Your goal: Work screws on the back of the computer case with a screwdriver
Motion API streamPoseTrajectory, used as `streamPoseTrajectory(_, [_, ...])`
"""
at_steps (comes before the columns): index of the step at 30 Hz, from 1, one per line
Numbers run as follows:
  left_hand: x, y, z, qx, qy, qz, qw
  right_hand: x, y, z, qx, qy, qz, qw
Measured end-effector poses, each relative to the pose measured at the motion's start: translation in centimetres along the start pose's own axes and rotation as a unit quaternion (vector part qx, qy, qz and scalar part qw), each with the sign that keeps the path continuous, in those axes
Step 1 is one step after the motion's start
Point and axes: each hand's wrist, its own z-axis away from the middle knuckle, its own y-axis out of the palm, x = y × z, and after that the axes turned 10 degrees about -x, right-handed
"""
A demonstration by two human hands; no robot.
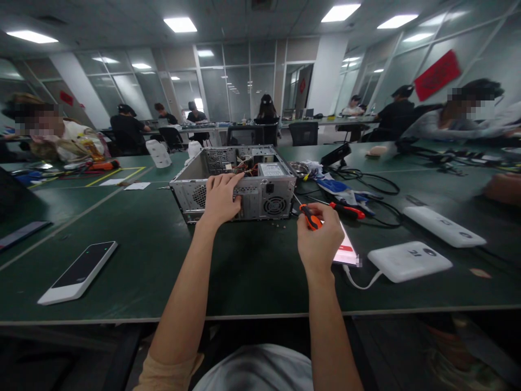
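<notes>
An open metal computer case (252, 201) lies on its side on the green table, its rear panel with the fan grille facing me. Wires and a power supply (272, 170) show inside it. My left hand (222, 200) rests on the top edge of the rear panel, thumb against the panel and fingers reaching over the rim. In my right hand (321, 233) is an orange and black screwdriver (312, 218), gripped by the handle. Its thin shaft points up and left at the right edge of the rear panel; whether the tip touches a screw is too small to tell.
A lit phone (345, 248) is cabled to a white power bank (409, 262) on the right. Behind it lie a red-handled tool (350, 210), blue-white gloves (340, 190) and black cables. A white device (79, 271) sits front left. Co-workers sit on both sides.
</notes>
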Motion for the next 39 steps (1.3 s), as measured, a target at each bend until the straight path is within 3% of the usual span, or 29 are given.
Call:
streamPoseTrajectory(8, [-0.6,0.3,0.1,-0.022,-0.011,-0.010,1.000,0.4,0.2,0.0,0.013,0.059,-0.049,0.997])
streamPoseTrajectory(14, [-0.6,0.4,0.2,-0.026,-0.014,-0.017,0.999,0.5,0.2,0.2,-0.026,0.043,-0.052,0.997])
streamPoseTrajectory(20, [-0.5,0.6,0.2,-0.028,-0.013,-0.014,0.999,0.7,0.3,0.1,-0.022,-0.008,-0.046,0.999])
streamPoseTrajectory(25, [-0.6,0.6,0.2,-0.027,-0.015,-0.015,0.999,1.1,0.4,0.0,-0.017,-0.013,-0.038,0.999])
streamPoseTrajectory(35, [-0.5,1.1,0.4,-0.054,-0.019,0.007,0.998,0.3,0.2,0.0,0.037,0.117,-0.012,0.992])
streamPoseTrajectory(39, [-0.3,1.6,0.3,-0.083,-0.013,0.026,0.996,0.3,0.1,0.0,0.037,0.093,-0.024,0.995])
